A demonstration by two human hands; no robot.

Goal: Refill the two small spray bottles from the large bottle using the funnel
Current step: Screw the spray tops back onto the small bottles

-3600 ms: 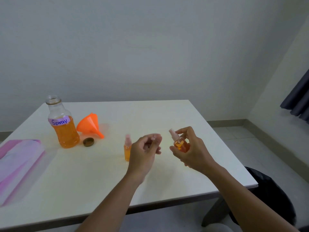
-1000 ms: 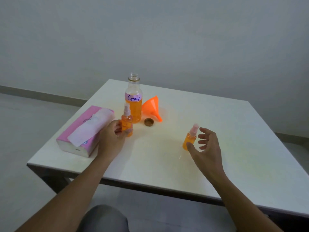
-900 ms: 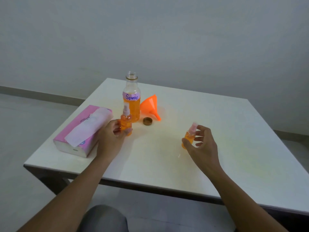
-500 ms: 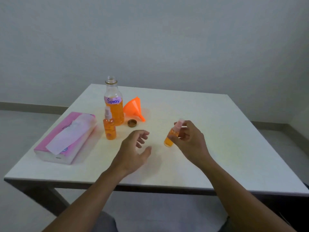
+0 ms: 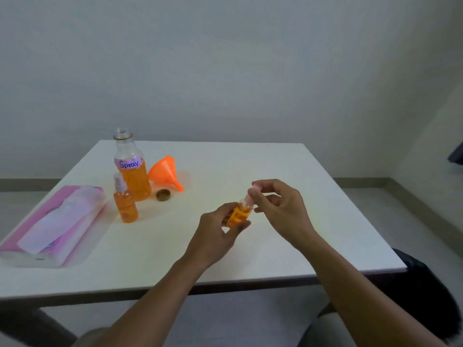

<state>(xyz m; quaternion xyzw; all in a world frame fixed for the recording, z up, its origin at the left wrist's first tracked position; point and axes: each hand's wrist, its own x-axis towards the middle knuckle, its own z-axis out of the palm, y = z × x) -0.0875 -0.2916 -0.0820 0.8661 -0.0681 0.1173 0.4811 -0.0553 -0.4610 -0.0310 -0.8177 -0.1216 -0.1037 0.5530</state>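
Note:
A small spray bottle (image 5: 239, 214) of orange liquid is held tilted above the table's middle. My left hand (image 5: 217, 232) grips its body, and my right hand (image 5: 280, 209) pinches its pink spray top (image 5: 252, 194). The other small spray bottle (image 5: 124, 204) stands upright at the left with its top on. Behind it stands the large open bottle (image 5: 131, 169) labelled "Spray", about half full of orange liquid. The orange funnel (image 5: 165, 174) lies on its side to the right of the large bottle.
A brown bottle cap (image 5: 163, 195) lies in front of the funnel. A pink tissue pack (image 5: 53, 225) sits at the left of the white table (image 5: 288, 171). A dark chair (image 5: 423, 284) is at the table's right front corner, and a wall stands behind.
My left hand has let go of the left spray bottle, which now stands by the large bottle, and has moved right to grip the second bottle. My right hand has shifted to its pink top.

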